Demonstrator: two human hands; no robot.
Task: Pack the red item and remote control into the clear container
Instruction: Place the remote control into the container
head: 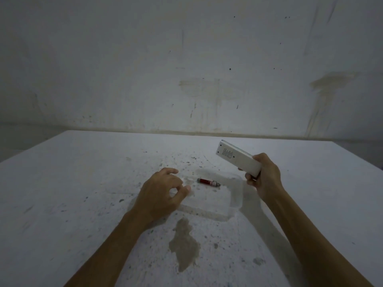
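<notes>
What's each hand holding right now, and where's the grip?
The right hand grips the white remote control by its near end, the far end raised. The left hand holds nothing; it rests at the clear container.

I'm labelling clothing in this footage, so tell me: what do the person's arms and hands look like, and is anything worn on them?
Both forearms are bare as far as the frame shows, with no sleeves in sight. The left hand and right hand wear no gloves, and no rings, watch or wristbands are visible. The light is dim, so small marks or fine jewellery could not be made out.
</notes>
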